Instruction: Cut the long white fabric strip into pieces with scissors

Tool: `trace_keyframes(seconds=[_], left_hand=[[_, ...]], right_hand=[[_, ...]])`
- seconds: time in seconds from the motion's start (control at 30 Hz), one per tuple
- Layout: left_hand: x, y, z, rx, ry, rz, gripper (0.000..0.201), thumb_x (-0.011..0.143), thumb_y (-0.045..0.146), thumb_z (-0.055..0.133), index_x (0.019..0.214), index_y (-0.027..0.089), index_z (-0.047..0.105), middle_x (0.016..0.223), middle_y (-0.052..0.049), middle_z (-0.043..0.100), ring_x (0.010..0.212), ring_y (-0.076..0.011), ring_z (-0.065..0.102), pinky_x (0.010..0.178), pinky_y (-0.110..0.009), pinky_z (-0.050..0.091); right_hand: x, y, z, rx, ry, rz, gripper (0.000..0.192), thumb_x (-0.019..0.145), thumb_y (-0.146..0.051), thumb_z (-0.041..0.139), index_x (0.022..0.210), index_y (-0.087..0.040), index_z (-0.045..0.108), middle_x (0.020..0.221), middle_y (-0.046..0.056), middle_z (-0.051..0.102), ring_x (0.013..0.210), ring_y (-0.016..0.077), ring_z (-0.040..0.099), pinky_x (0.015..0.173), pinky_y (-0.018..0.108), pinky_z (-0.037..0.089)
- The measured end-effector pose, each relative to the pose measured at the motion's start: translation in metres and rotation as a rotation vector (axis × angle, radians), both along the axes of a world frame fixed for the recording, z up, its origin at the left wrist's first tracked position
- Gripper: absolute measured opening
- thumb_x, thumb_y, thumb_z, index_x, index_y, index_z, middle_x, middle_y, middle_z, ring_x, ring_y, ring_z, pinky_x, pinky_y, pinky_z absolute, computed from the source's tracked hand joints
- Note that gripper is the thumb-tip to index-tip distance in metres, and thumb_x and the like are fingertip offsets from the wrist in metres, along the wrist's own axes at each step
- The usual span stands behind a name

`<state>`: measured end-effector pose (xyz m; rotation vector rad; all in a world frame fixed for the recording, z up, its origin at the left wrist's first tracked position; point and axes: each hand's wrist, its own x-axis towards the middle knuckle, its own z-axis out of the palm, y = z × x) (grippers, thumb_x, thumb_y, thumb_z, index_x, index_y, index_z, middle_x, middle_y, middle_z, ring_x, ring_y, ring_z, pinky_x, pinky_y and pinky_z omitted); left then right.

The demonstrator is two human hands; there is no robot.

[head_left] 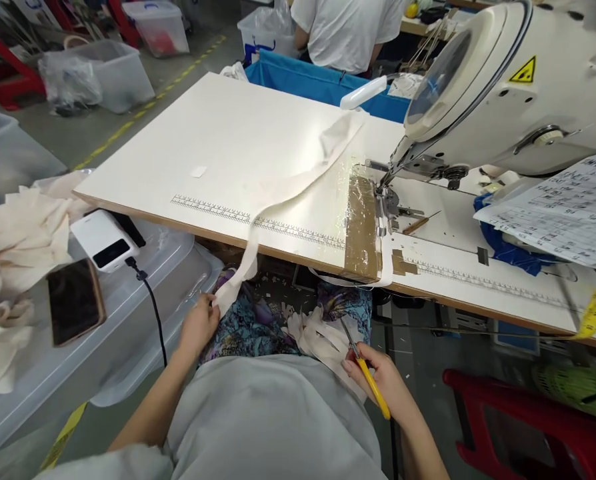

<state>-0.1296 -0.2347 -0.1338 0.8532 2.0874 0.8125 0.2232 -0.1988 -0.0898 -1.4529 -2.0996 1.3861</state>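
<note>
My left hand pinches the end of a long cream fabric strip that runs from below the table edge up across the white sewing table toward the machine. In my right hand is a pair of yellow-handled snips, blades pointing up at a bundle of cream strips lying in my lap. The sewing machine stands at the right, its needle area beside a brown taped patch.
A clear bin lid at my left carries a phone, a white power bank with a black cable, and cream cloth. Printed paper lies on the machine bed. A person in white sits beyond the table. A red stool stands lower right.
</note>
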Motion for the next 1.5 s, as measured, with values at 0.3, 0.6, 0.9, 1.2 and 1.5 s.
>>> trace_keyframes(seconds=[0.3,0.6,0.9,1.2,1.5], left_hand=[[0.083,0.004,0.081,0.198,-0.268,-0.634,0.025,0.089,0.040,0.053,0.084,0.020,0.067,0.084,-0.004,0.060,0.070,-0.0138,0.053,0.060,-0.022,0.041],[0.077,0.009,0.073,-0.010,-0.822,-0.509,0.038,0.085,0.053,0.058,0.085,0.014,0.060,0.060,-0.004,0.066,0.052,-0.0144,0.061,0.051,-0.022,0.047],[0.073,0.009,0.068,-0.034,-0.959,-0.369,0.043,0.080,0.056,0.064,0.075,0.014,0.058,0.061,-0.009,0.071,0.056,-0.0169,0.068,0.054,-0.020,0.051],[0.070,0.008,0.064,-0.018,-0.960,-0.383,0.041,0.079,0.053,0.066,0.073,0.013,0.060,0.057,-0.008,0.070,0.054,-0.0158,0.067,0.053,-0.020,0.051],[0.067,0.006,0.064,-0.016,-0.960,-0.395,0.040,0.079,0.052,0.066,0.076,0.012,0.065,0.056,-0.007,0.069,0.052,-0.0158,0.066,0.053,-0.021,0.052]], right_hand=[[-0.027,0.016,0.017,-0.096,-0.013,0.206,0.044,0.085,-0.059,0.052,0.068,-0.020,0.041,0.062,-0.004,0.040,0.058,0.0122,0.037,0.053,0.023,0.029],[-0.036,0.034,0.023,-0.193,-0.069,0.394,0.047,0.083,-0.063,0.054,0.068,-0.020,0.041,0.063,-0.004,0.038,0.059,0.0115,0.032,0.052,0.023,0.026],[-0.048,0.045,0.020,-0.177,-0.057,0.536,0.050,0.085,-0.063,0.052,0.065,-0.020,0.036,0.060,-0.006,0.031,0.056,0.0102,0.028,0.050,0.023,0.021],[-0.053,0.038,0.024,0.012,-0.224,0.472,0.050,0.083,-0.062,0.055,0.063,-0.020,0.035,0.056,-0.006,0.034,0.053,0.0098,0.028,0.049,0.024,0.019],[-0.055,0.038,0.026,0.089,-0.287,0.446,0.054,0.081,-0.068,0.052,0.060,-0.021,0.036,0.053,-0.005,0.037,0.050,0.0102,0.026,0.049,0.024,0.019]])
